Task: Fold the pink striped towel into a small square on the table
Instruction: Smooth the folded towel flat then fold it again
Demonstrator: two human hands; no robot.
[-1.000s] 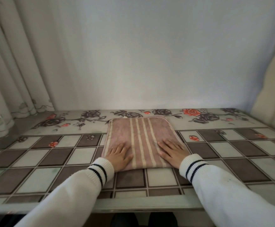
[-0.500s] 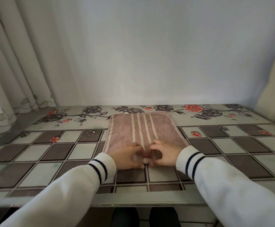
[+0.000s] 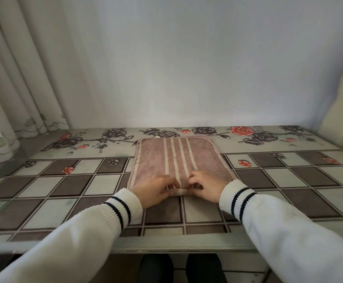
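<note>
The left hand (image 3: 156, 189) and right hand (image 3: 206, 187) sit close together at the near edge of the pink striped towel (image 3: 178, 160), fingers curled and pinching that edge at its middle. The towel lies flat, folded to a rough square, on the table (image 3: 64, 193) with its far edge close to the wall (image 3: 187, 68). Bare checked tabletop shows on both sides. A curtain (image 3: 13, 78) hangs at the far left.

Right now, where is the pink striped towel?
In the head view, the pink striped towel lies flat at the table's centre, its near edge pinched by the left hand and right hand.
</note>
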